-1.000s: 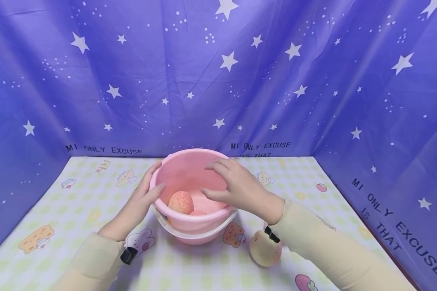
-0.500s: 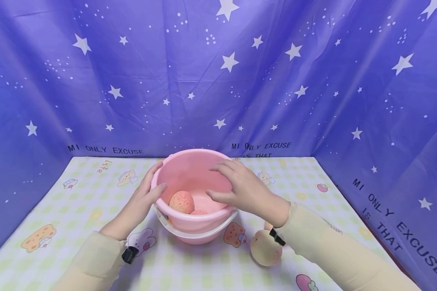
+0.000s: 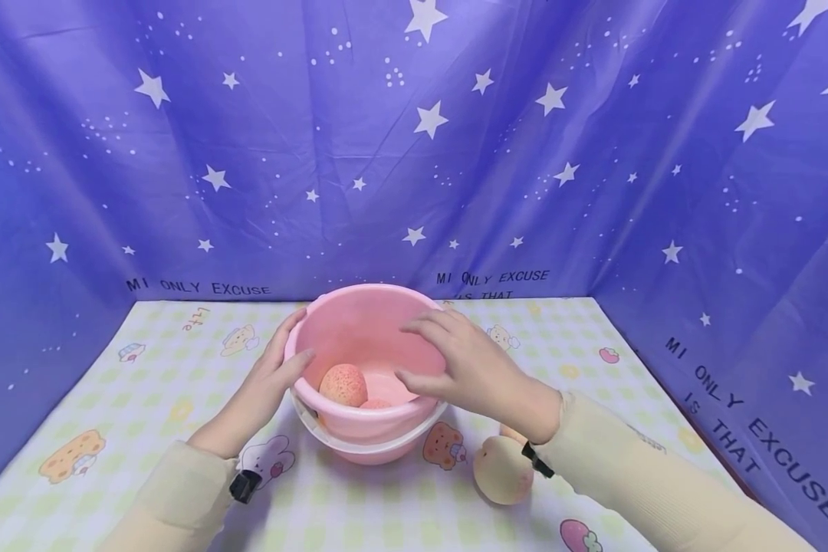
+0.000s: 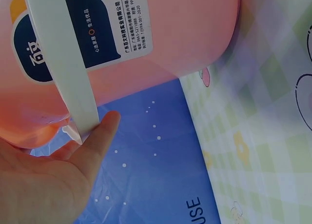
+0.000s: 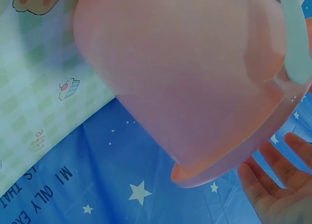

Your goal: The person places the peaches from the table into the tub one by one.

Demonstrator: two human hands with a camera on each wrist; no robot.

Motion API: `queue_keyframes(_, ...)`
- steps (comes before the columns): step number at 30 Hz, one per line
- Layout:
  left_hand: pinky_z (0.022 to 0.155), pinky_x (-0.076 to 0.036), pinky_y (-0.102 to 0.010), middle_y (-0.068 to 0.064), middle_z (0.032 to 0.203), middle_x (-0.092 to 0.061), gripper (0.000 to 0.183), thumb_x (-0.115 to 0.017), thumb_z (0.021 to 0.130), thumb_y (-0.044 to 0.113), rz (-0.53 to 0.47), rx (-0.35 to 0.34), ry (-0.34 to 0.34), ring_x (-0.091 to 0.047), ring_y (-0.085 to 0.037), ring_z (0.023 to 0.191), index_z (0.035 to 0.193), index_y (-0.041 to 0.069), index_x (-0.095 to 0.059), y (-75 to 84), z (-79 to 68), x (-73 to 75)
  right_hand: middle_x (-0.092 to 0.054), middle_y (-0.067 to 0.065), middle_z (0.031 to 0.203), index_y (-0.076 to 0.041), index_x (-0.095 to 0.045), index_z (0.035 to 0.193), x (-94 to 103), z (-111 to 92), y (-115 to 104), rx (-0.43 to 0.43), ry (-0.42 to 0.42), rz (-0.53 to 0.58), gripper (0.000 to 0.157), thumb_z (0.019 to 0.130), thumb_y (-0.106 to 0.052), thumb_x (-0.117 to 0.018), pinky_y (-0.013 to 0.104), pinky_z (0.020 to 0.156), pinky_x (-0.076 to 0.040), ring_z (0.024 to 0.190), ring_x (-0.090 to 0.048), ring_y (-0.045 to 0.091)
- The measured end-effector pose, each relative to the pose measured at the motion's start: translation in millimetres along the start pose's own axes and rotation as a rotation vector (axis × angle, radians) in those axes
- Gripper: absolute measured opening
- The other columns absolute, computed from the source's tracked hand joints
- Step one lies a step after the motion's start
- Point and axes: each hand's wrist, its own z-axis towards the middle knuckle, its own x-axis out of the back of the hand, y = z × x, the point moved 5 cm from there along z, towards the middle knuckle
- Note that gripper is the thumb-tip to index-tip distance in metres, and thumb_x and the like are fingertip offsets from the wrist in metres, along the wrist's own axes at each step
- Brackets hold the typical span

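Observation:
A pink bucket with a white handle stands upright on the table. Inside it lie a speckled red-yellow peach and part of a second peach, mostly hidden by the front wall. My left hand grips the bucket's left rim, thumb over the edge and fingers along the outside. Across the right rim is my right hand, its fingers spread and loosely bent over the opening, holding nothing. In the right wrist view its fingers are close by the rim.
A pale peach lies on the table right of the bucket, with another peach partly hidden behind it by the right sleeve. A checked cloth covers the table. Blue star-patterned curtains stand at the back and sides.
My right hand has shifted slightly to the right, over the bucket's rim, uncovering more of the rear peach on the table. The left hand and the bucket stay in place.

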Motion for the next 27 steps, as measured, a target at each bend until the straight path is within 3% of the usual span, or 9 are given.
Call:
queue_keyframes(10,0.106,-0.011,-0.065,-0.003,0.155,-0.012,0.061,-0.045,0.095,0.038,-0.004,-0.009,0.0,-0.011,-0.031,0.141,0.148,0.031,-0.015,-0.3,-1.0,-0.3,-0.058,0.002,0.121,-0.011,-0.059,0.119,4.1,-17,6,-0.062,-0.015,0.021,0.052,0.077,-0.039,-0.072,0.039,0.099,-0.041,0.118,-0.049,0.023)
queue_keyframes(27,0.106,-0.01,-0.065,-0.003,0.155,-0.011,0.061,-0.044,0.095,0.035,-0.008,-0.014,0.001,-0.01,-0.03,0.141,0.148,0.03,-0.015,0.5,-1.1,0.6,-0.059,0.001,0.117,-0.01,-0.061,0.117,11.1,-39,10,-0.049,0.029,0.035,0.049,0.077,-0.037,-0.071,0.039,0.096,-0.043,0.112,-0.052,0.019)
